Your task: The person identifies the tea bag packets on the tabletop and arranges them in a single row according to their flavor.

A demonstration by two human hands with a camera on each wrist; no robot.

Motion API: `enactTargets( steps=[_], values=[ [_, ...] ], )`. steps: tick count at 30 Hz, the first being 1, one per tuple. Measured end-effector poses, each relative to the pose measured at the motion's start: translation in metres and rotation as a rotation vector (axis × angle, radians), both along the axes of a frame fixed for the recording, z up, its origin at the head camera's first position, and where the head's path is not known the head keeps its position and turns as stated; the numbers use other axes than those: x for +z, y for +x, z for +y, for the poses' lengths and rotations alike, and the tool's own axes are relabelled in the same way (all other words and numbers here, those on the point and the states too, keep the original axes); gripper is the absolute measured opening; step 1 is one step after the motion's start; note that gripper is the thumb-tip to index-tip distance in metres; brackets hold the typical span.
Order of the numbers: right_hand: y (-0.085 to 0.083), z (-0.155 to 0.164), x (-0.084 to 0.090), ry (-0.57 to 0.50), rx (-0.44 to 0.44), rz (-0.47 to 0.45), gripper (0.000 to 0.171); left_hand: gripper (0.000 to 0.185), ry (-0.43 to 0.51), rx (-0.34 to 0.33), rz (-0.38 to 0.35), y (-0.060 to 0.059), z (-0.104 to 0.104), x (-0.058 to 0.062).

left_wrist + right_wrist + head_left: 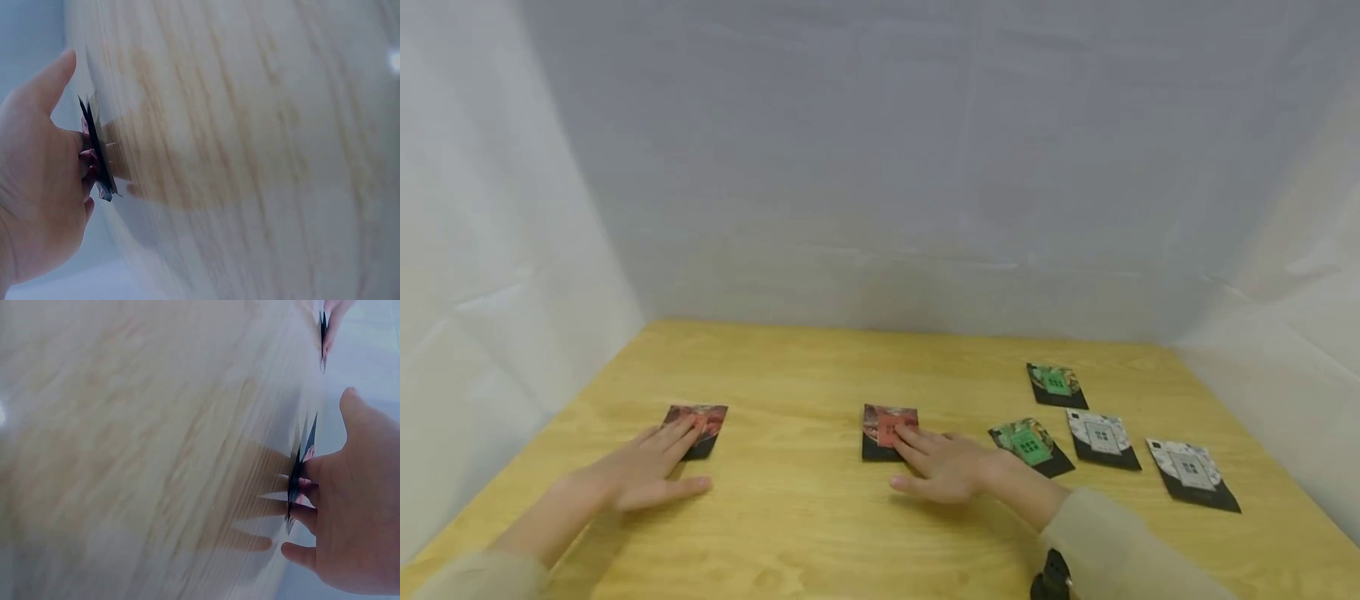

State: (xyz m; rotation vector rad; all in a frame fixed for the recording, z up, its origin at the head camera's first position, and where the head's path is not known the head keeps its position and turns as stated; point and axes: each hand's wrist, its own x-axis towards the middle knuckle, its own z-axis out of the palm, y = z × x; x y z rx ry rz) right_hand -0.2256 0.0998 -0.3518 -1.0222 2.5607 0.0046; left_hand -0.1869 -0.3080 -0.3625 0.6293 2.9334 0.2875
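Two red-and-black packets lie flat on the wooden table (805, 533). My left hand (651, 467) lies flat with straight fingers pressing on the left red packet (706, 419); the left wrist view shows this packet (97, 150) edge-on under the fingers (84, 165). My right hand (936, 462) rests with straight fingers on the middle red packet (883, 423); in the right wrist view that packet (303, 465) appears edge-on beneath the hand (350, 506). Both thumbs are spread out on the table.
To the right lie two green packets (1056, 383) (1028, 442) and two white-grey packets (1101, 437) (1191, 471). White cloth walls (880, 167) close in the table at the back and both sides.
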Motion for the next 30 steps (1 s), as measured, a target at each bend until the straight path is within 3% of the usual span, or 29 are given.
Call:
enactTargets(
  steps=[5,8,22,30],
  values=[
    [0.0,-0.01,-0.003,-0.004,0.028,0.05,0.073,0.086,-0.038,-0.003,-0.015,-0.003,0.002,0.005],
    [0.001,-0.018,-0.005,-0.011,0.044,0.039,0.075,0.087,-0.036,0.007,-0.051,-0.001,0.003,0.007],
    [0.004,-0.073,0.001,-0.006,0.054,-0.016,0.077,0.088,-0.02,0.008,-0.061,0.004,-0.003,0.01],
    [0.006,-0.097,0.0,-0.01,0.058,0.028,0.077,0.088,-0.023,0.007,-0.061,0.003,0.0,0.009]
  ],
)
